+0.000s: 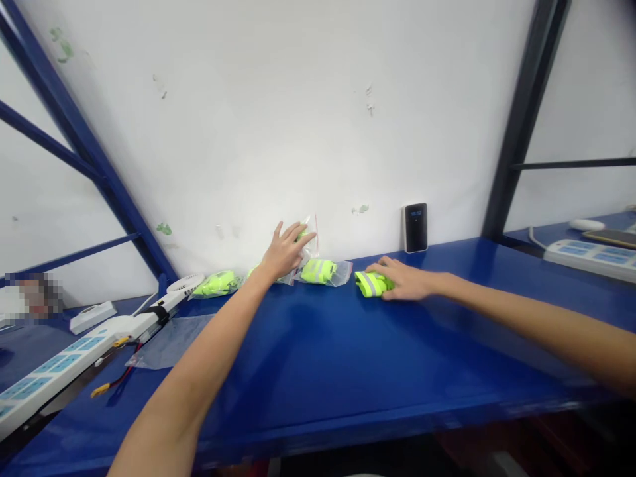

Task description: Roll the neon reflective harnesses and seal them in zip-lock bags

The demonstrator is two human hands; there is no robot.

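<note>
My left hand reaches to the back of the table, its fingers spread against a clear zip bag that leans on the wall. A bit of yellow-green shows in that bag between the fingers; the rest is hidden by the hand. My right hand is closed round the right end of a rolled yellow-green reflective cloth with a silvery stripe, lying unbagged on the table. Between the hands lies a bagged reflective cloth. Farther left is another bagged yellow-green cloth, and one more is partly hidden behind my left wrist.
A blue table meets the white wall. At left lie a flat clear bag, a long power strip, cables with yellow connectors and a small white fan. A black-faced device stands at the wall.
</note>
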